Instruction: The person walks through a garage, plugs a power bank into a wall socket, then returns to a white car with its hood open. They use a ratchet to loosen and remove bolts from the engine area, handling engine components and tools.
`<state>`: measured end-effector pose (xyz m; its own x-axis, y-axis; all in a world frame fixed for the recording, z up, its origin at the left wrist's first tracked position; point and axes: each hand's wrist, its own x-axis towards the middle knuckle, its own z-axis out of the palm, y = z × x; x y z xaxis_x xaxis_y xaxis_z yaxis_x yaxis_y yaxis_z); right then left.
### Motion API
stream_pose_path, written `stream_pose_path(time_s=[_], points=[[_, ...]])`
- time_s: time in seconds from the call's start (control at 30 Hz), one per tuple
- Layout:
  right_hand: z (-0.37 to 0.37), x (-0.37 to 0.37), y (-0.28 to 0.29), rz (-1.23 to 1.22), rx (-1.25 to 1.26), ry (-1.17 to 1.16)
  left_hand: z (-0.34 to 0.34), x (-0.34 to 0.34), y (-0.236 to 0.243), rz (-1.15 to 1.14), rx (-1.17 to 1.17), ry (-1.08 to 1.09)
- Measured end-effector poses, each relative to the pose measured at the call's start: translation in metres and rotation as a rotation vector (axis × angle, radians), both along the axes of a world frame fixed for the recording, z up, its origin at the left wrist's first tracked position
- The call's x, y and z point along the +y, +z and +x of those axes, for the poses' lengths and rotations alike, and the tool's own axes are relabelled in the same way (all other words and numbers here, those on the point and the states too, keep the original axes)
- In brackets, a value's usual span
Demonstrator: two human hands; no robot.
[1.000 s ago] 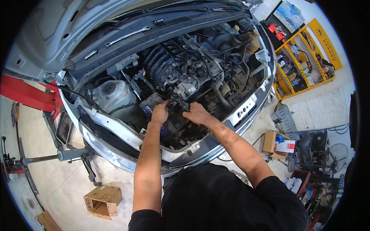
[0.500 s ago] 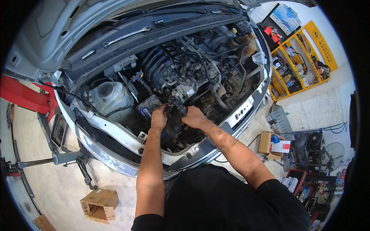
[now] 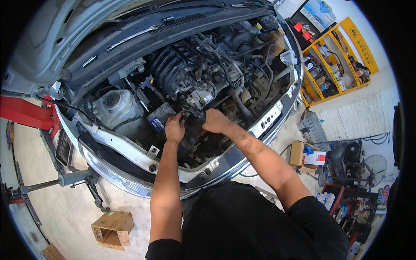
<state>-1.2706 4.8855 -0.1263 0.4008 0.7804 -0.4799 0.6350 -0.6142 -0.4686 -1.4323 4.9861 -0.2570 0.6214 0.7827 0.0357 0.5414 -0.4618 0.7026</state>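
My right hand (image 3: 215,121) is closed around a dark ratchet-like tool (image 3: 196,112). The tool's rounded head points left, over the front of the engine (image 3: 180,76) and beside a metal housing (image 3: 203,96). My left hand (image 3: 174,129) is just left of the tool's head, fingers bent together by the corner of the car battery (image 3: 160,116). What its fingertips pinch, if anything, is too small to make out. Below both hands is the dark gap behind the front crossbar (image 3: 201,175).
A combination wrench (image 3: 132,38) and a socket (image 3: 89,61) lie on the cowl under the raised hood (image 3: 39,39). An opened cardboard box (image 3: 112,223) stands on the floor near a lift arm (image 3: 76,177). At right are a yellow rack (image 3: 333,69) and a fan (image 3: 373,169).
My right hand and the tool have moved slightly up and left, and the tool's head now shows more. My left hand has shifted a little left. The view has shifted slightly.
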Motion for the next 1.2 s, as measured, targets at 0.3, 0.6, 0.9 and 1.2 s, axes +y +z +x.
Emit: stream_pose_path(time_s=[0.3,0.6,0.9,1.2], points=[[0.008,0.015,0.006,-0.049,-0.080,0.141,-0.001,-0.003,-0.004,0.116,0.016,0.034],[0.013,0.020,0.009,-0.106,-0.027,0.118,0.009,-0.006,0.002,0.056,0.105,0.109],[0.015,0.011,0.008,-0.035,0.049,0.051,0.022,-0.055,0.006,0.035,-0.422,0.392],[0.014,-0.001,0.006,0.078,0.058,-0.031,0.093,-0.140,0.063,-1.748,-1.362,0.111]])
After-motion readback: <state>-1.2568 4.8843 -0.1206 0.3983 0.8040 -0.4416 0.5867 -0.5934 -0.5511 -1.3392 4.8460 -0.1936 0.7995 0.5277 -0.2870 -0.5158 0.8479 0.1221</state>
